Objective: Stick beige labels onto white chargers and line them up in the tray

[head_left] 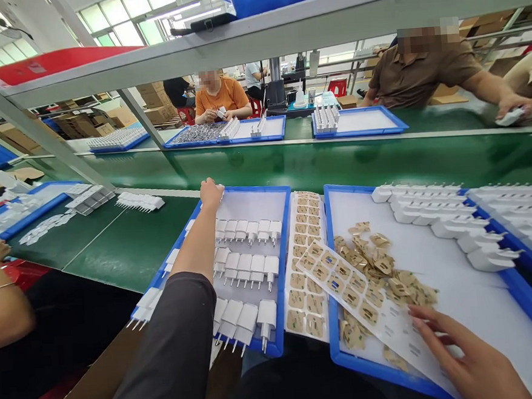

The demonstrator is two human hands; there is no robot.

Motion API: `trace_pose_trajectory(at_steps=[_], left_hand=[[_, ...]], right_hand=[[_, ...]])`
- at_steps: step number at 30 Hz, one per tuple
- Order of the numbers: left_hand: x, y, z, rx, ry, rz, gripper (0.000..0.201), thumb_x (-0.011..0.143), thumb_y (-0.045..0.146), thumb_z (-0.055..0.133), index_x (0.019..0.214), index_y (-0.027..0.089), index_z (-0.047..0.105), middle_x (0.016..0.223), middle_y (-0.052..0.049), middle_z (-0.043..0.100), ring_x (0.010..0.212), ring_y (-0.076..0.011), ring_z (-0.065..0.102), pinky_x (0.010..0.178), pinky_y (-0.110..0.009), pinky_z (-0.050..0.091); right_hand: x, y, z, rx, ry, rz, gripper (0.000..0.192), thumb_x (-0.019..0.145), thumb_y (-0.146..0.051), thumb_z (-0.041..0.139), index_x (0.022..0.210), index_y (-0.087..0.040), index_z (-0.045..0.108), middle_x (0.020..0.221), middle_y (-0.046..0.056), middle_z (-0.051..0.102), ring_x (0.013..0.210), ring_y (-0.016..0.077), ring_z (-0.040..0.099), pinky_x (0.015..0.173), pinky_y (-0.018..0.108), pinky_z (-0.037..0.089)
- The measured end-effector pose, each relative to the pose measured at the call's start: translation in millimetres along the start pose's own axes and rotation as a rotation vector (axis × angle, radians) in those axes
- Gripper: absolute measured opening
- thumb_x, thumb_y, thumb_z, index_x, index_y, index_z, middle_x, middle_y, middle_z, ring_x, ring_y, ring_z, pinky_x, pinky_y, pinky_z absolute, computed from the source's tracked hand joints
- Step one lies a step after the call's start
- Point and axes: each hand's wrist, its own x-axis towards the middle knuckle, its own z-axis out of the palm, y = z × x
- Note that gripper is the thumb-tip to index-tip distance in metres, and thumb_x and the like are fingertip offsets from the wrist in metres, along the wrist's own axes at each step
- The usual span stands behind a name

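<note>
Head view | green conveyor belt (pixel 128 245), shelving overhead, workers opposite | left hand (pixel 211 194) grasping a white charger at blue tray (pixel 284 247) far edge | right hand (pixel 459 356) flat, released, on label sheet (pixel 344 279)

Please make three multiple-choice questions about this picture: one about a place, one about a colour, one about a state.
1. Where is the left hand?
A. at the far edge of the left tray
B. on the sticker sheet
C. on the green belt

2. What colour are the chargers in the left tray?
A. black
B. white
C. red

3. What is the right hand doing?
A. gripping a charger
B. hanging in the air away from everything
C. lying with fingers spread on a sticker sheet

Answers:
1. A, the hand is stretched to the tray's far rim.
2. B, every plug body in the rows is white.
3. C, the fingertips lie flat on the sheet in the right tray.
</note>
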Motion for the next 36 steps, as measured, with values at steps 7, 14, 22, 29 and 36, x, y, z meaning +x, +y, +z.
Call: trace_pose_trajectory(at_steps=[7, 14, 22, 29, 36], left_hand=[[2, -11, -6.2, -0.012, 0.036, -0.05, 0.041, 0.097, 0.041, 0.062, 0.13, 0.016, 0.058, 0.133, -0.012, 0.06, 0.118, -0.0266, 0.061, 0.099, -0.049, 0.053], [-13, -24, -38.5, 0.054, 0.008, -0.048, 0.035, 0.098, 0.043, 0.061, 0.12, 0.015, 0.063, 0.122, -0.01, 0.065, 0.11, -0.0236, 0.064, 0.096, -0.046, 0.053], [-41, 12, -49.8, 0.1, -0.184, 0.196, 0.019, 0.087, 0.04, 0.06, 0.092, 0.022, 0.064, 0.077, 0.003, 0.07, 0.084, -0.021, 0.061, 0.087, -0.032, 0.05], [-124, 81, -16.8, 0.056, -0.437, 0.567, 0.029, 0.079, 0.051, 0.061, 0.094, 0.028, 0.069, 0.089, 0.001, 0.076, 0.081, -0.0223, 0.067, 0.075, -0.029, 0.047], [-256, 107, -53.5, -0.065, -0.569, 0.926, 0.037, 0.086, 0.055, 0.053, 0.102, 0.027, 0.072, 0.087, -0.005, 0.076, 0.073, -0.0265, 0.07, 0.063, -0.034, 0.049]], right_hand=[[-3, 1, 0, -0.022, 0.033, -0.064, 0.048, 0.08, -0.068, 0.058, 0.097, -0.03, 0.08, 0.095, 0.005, 0.081, 0.068, 0.0267, 0.076, 0.047, 0.035, 0.063], [1, -8, -1, -0.013, 0.026, -0.217, 0.041, 0.088, -0.061, 0.057, 0.102, -0.028, 0.077, 0.101, 0.008, 0.079, 0.092, 0.0302, 0.075, 0.052, 0.034, 0.064], [2, -13, -46, -0.14, 0.043, -0.227, 0.032, 0.1, -0.044, 0.048, 0.116, -0.025, 0.068, 0.108, 0.01, 0.075, 0.098, 0.0273, 0.072, 0.075, 0.039, 0.063], [81, 18, -94, -0.491, 0.241, 0.068, 0.049, 0.094, -0.041, 0.053, 0.135, -0.015, 0.051, 0.133, 0.021, 0.059, 0.096, 0.0293, 0.067, 0.077, 0.039, 0.054], [104, 25, -96, -0.49, 0.159, 0.08, 0.021, 0.089, -0.029, 0.058, 0.105, -0.016, 0.057, 0.104, 0.017, 0.068, 0.09, 0.0289, 0.066, 0.075, 0.036, 0.048]])
